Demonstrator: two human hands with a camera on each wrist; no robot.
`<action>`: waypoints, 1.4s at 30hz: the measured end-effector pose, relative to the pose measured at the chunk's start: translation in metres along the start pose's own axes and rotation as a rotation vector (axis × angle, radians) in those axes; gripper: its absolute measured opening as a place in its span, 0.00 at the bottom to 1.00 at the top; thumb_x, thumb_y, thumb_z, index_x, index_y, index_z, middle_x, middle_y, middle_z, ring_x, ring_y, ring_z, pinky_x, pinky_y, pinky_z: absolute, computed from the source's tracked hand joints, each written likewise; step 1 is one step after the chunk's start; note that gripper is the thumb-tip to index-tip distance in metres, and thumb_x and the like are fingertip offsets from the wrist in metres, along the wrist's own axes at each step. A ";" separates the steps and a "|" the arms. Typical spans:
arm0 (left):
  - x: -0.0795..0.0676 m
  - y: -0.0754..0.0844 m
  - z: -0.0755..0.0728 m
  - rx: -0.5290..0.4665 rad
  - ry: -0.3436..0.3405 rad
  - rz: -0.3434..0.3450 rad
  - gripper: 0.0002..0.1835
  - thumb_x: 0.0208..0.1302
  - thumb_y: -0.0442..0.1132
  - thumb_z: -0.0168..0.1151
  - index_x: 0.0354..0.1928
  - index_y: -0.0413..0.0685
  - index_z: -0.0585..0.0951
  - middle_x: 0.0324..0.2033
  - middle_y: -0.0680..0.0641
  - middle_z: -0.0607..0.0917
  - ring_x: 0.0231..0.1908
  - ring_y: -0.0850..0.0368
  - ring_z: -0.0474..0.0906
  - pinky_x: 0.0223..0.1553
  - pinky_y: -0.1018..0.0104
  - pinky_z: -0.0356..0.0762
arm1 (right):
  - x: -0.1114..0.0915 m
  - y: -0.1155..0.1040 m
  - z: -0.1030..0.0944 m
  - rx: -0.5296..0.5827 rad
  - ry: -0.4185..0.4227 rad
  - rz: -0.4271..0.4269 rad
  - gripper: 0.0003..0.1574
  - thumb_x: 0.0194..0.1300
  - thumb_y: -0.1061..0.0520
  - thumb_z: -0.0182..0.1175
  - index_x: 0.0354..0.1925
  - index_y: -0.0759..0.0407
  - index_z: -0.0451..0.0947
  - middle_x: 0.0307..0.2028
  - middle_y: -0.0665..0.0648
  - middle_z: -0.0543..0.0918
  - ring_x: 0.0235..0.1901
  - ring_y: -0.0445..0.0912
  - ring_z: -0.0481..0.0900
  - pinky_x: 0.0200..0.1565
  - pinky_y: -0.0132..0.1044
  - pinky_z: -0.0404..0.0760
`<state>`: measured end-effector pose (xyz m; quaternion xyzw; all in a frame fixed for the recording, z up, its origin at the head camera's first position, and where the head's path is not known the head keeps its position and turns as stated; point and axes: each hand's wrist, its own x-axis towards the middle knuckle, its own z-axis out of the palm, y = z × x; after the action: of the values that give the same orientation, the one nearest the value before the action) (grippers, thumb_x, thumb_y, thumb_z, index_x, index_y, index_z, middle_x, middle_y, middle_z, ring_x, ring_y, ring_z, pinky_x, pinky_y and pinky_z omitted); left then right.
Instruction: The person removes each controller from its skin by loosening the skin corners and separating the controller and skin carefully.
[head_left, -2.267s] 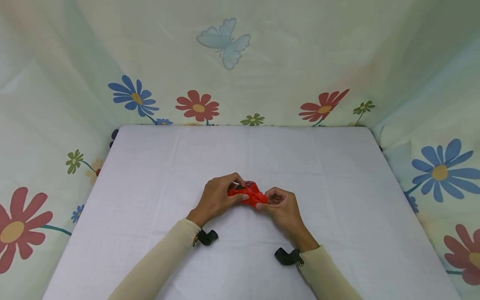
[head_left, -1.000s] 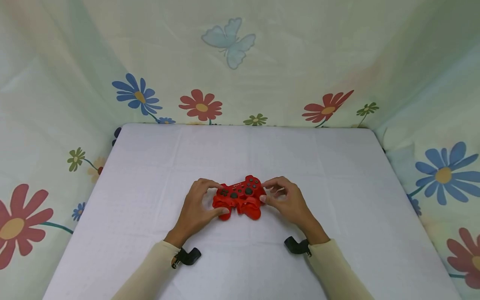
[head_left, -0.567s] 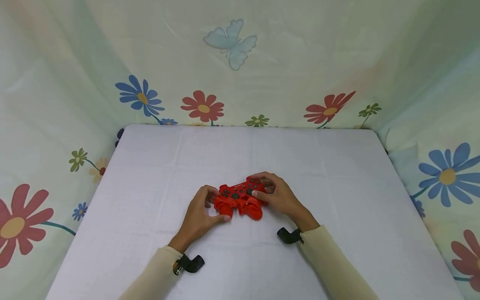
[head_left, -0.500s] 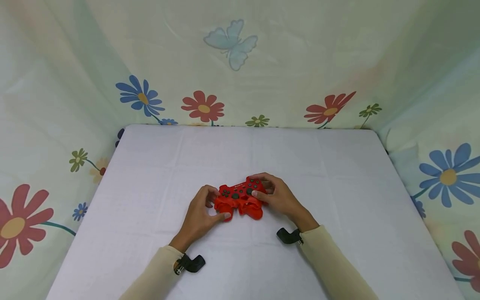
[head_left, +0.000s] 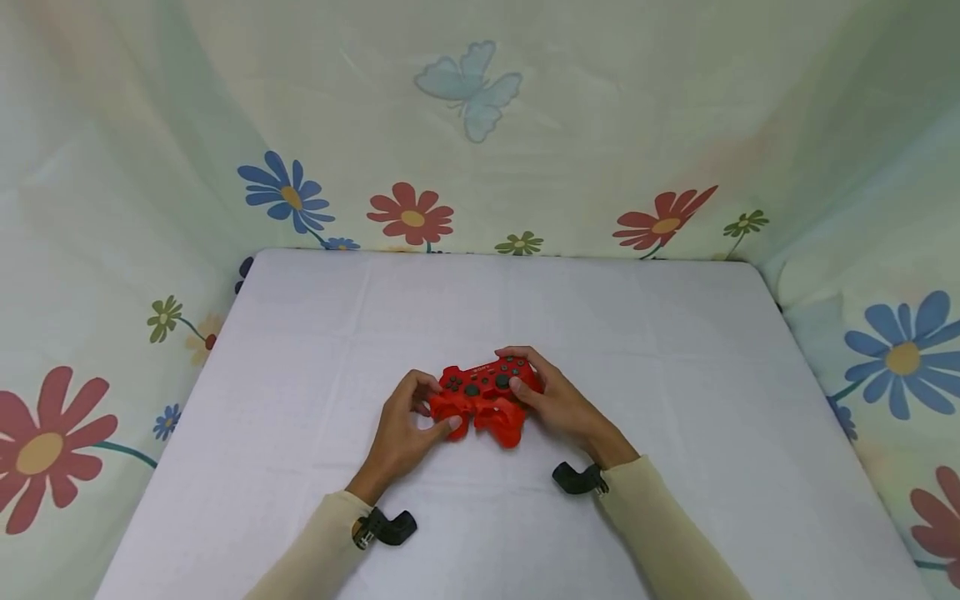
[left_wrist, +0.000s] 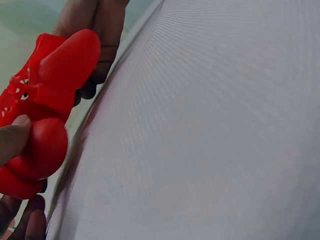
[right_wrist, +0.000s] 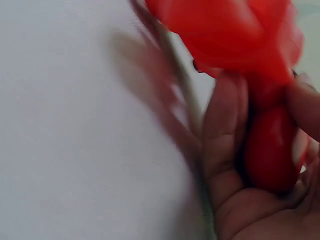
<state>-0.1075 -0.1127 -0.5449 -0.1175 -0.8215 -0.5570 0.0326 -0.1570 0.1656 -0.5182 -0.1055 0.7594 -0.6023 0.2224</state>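
A red game controller (head_left: 491, 377) with dark buttons and sticks is held face up near the middle of the table. A soft bright red cover (head_left: 501, 421) is bunched along its near side. My left hand (head_left: 405, 425) grips the left end, its thumb on a rounded lobe of the cover (left_wrist: 42, 150) in the left wrist view, fingers beneath. My right hand (head_left: 562, 404) grips the right side, thumb on the face by a stick and index finger along the far edge. In the right wrist view, a smooth darker red handle (right_wrist: 272, 150) of the controller lies bare in the right palm.
A white cloth covers the table (head_left: 675, 358). A flower-print curtain (head_left: 570, 125) surrounds its back and sides. Each wrist carries a black camera mount, one on the left wrist (head_left: 393, 527) and one on the right wrist (head_left: 576, 478).
The controller has turned from tilted to face up, buttons showing. My left hand moved left to its end; my right hand went from pinching the edge to gripping the right side.
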 end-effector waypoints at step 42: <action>0.019 0.018 0.020 -0.247 0.220 0.093 0.28 0.53 0.28 0.80 0.50 0.43 0.72 0.38 0.45 0.83 0.27 0.59 0.81 0.27 0.72 0.82 | -0.010 -0.001 0.017 0.572 0.075 0.019 0.29 0.82 0.50 0.53 0.76 0.41 0.61 0.72 0.56 0.64 0.50 0.41 0.81 0.46 0.28 0.86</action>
<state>-0.1198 -0.0845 -0.5327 -0.0968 -0.7318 -0.6613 0.1333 -0.1402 0.1545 -0.5182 -0.0091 0.5671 -0.7935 0.2206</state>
